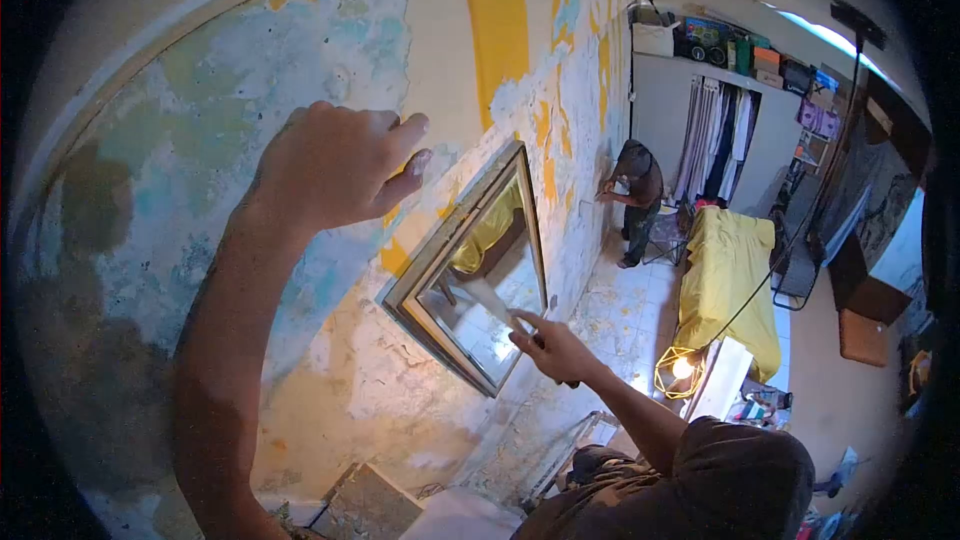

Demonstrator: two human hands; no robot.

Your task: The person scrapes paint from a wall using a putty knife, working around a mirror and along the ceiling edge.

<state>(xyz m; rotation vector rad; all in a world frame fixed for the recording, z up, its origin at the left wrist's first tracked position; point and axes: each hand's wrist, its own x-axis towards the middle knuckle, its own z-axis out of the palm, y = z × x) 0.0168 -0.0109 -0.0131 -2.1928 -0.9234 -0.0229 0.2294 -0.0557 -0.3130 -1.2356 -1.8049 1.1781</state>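
My left hand is raised before the peeling wall, thumb and forefinger apart, other fingers curled, with nothing visible between them. Pale dust marks its fingertips. Lower and to the right, my right hand is closed round a scraper, whose pale blade points up and left. The blade overlaps a framed mirror that tilts against the wall; whether they touch I cannot tell. Blue, yellow and cream paint flakes off around the mirror.
Another person stands at the wall further off, beside a folding stool. A yellow-covered table stands right of them. Nearer is a lit caged lamp on a cord. Flakes litter the tiled floor. A board lies at the bottom.
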